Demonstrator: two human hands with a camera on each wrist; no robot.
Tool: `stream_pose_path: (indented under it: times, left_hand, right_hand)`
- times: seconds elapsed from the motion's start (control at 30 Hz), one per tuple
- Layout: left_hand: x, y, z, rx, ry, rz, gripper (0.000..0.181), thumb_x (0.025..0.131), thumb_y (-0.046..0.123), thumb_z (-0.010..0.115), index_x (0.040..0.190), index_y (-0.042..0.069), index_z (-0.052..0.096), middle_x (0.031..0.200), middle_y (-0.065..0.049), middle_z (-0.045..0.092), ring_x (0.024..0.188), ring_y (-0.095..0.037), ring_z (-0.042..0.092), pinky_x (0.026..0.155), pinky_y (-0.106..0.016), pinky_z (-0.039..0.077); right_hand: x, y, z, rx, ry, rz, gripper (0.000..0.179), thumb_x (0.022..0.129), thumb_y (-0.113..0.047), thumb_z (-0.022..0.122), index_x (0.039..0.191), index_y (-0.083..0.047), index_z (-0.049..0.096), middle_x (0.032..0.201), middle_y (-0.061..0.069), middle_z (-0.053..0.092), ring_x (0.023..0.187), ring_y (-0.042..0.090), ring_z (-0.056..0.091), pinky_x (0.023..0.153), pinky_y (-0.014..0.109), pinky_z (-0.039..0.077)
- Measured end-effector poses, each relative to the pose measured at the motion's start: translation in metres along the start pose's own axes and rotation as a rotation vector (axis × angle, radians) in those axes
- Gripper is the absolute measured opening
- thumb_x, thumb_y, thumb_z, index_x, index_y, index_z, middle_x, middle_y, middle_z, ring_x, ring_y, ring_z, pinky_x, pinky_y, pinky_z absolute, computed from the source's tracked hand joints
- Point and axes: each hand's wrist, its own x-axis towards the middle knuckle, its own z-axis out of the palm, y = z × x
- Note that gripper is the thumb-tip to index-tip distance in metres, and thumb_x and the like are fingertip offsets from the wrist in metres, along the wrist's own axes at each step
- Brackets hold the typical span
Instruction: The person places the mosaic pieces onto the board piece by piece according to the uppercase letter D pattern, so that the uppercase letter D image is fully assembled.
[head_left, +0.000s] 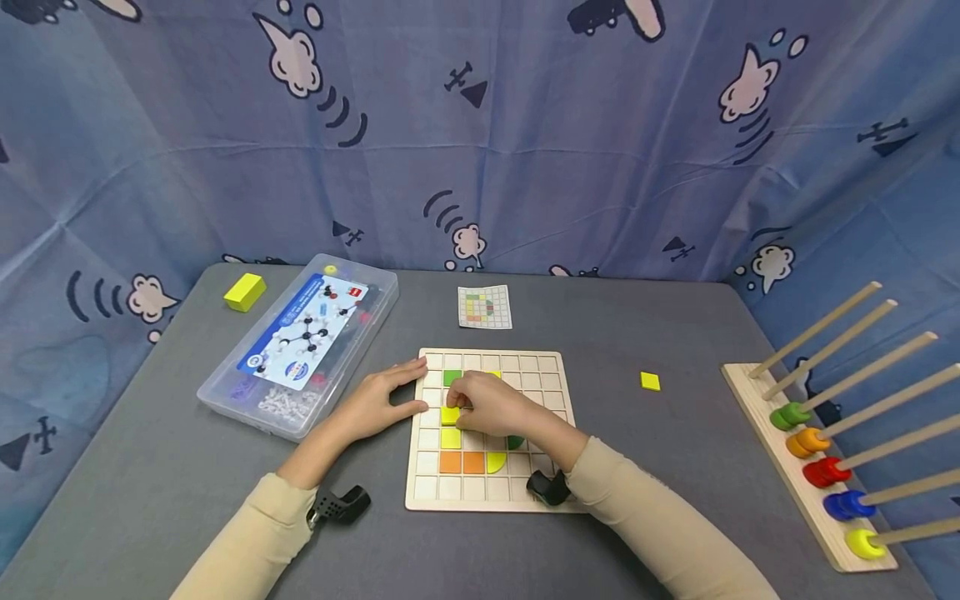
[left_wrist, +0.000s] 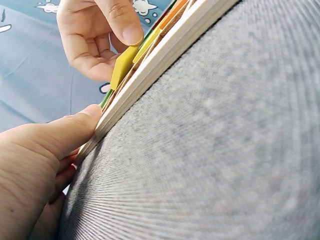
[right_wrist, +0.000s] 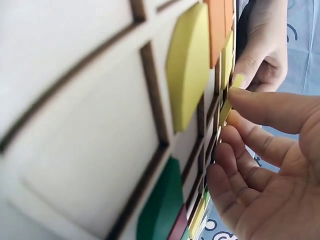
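A square wooden grid board [head_left: 551, 492] lies on the table. My right hand [head_left: 495, 404] is over its left-middle part, thumb and forefinger pinching a yellow square tile [head_left: 450, 415]. In the left wrist view this tile [left_wrist: 122, 67] tilts against the board. Just below it sits another yellow square [head_left: 451, 438], then two orange squares [head_left: 461, 462] and a yellow rounded tile [head_left: 496, 462]. A green tile [head_left: 452, 377] is above. Dark green shows beside my right wrist; my hand hides other tiles. My left hand [head_left: 386, 400] touches the board's left edge with fairly straight thumb and forefinger.
Behind the board lies a pattern card [head_left: 484, 307]. A clear plastic case [head_left: 300, 346] is at left, with a yellow block [head_left: 244, 292] beyond. One yellow square [head_left: 649, 381] lies to the right. A wooden peg rack [head_left: 813, 467] with coloured rings stands far right.
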Motion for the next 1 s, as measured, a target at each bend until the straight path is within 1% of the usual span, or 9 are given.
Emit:
stream_pose_path:
  times: [0.2,0.33,0.43,0.6,0.83,0.93,1.0]
  left_hand:
    - [-0.001,0.000,-0.001,0.002,0.014,0.007,0.058,0.085,0.031,0.071,0.135,0.006,0.054,0.145,-0.007,0.046,0.134,-0.033,0.042,0.109,-0.050,0.036]
    - [0.001,0.000,-0.001,0.005,0.008,0.003,0.058,0.085,0.031,0.071,0.135,0.007,0.054,0.145,-0.006,0.046,0.134,-0.032,0.042,0.109,-0.050,0.037]
    - [0.001,0.001,-0.001,-0.003,-0.003,-0.005,0.058,0.085,0.032,0.071,0.135,0.007,0.054,0.146,-0.006,0.045,0.134,-0.032,0.041,0.110,-0.050,0.036]
    - [0.002,0.000,-0.001,-0.013,-0.012,-0.026,0.058,0.085,0.033,0.071,0.135,0.008,0.054,0.147,-0.004,0.044,0.135,-0.032,0.039,0.111,-0.050,0.034]
    - [0.001,-0.001,0.000,-0.010,-0.001,-0.012,0.057,0.085,0.032,0.071,0.134,0.008,0.055,0.146,-0.004,0.045,0.135,-0.032,0.040,0.111,-0.049,0.035]
    - [0.001,-0.001,0.001,-0.011,0.001,-0.013,0.057,0.085,0.032,0.071,0.135,0.009,0.055,0.146,-0.003,0.045,0.135,-0.032,0.040,0.111,-0.049,0.034]
    - [0.001,-0.001,0.001,-0.012,0.001,-0.016,0.057,0.085,0.032,0.071,0.135,0.009,0.055,0.146,-0.003,0.045,0.135,-0.032,0.040,0.112,-0.049,0.034]
  right_hand:
    - [0.001,-0.004,0.001,-0.027,0.005,0.020,0.014,0.078,-0.001,0.070,0.091,-0.005,0.066,0.082,0.002,0.055,0.073,0.014,0.046,0.064,0.025,0.042]
    - [0.002,-0.007,0.000,-0.031,0.000,0.051,0.014,0.076,0.000,0.071,0.088,-0.004,0.066,0.077,0.003,0.054,0.068,0.015,0.046,0.059,0.024,0.039]
    - [0.002,-0.009,-0.001,-0.021,-0.001,0.071,0.014,0.075,-0.001,0.073,0.088,-0.003,0.067,0.075,0.004,0.055,0.067,0.015,0.046,0.059,0.024,0.039]
    - [0.002,-0.009,0.000,-0.003,0.008,0.080,0.014,0.076,-0.002,0.074,0.087,-0.003,0.066,0.077,0.006,0.056,0.069,0.016,0.047,0.061,0.027,0.041]
    - [0.002,-0.008,0.000,0.002,0.019,0.086,0.018,0.076,-0.003,0.074,0.091,-0.003,0.066,0.079,0.004,0.055,0.072,0.016,0.048,0.064,0.027,0.043]
    - [-0.001,-0.007,-0.005,0.019,0.025,0.102,0.022,0.076,-0.006,0.075,0.096,-0.003,0.066,0.084,0.005,0.059,0.074,0.016,0.049,0.068,0.029,0.046]
    - [-0.005,-0.005,-0.009,0.037,0.040,0.120,0.026,0.076,-0.008,0.075,0.101,-0.003,0.066,0.090,0.005,0.062,0.079,0.016,0.053,0.074,0.030,0.049]
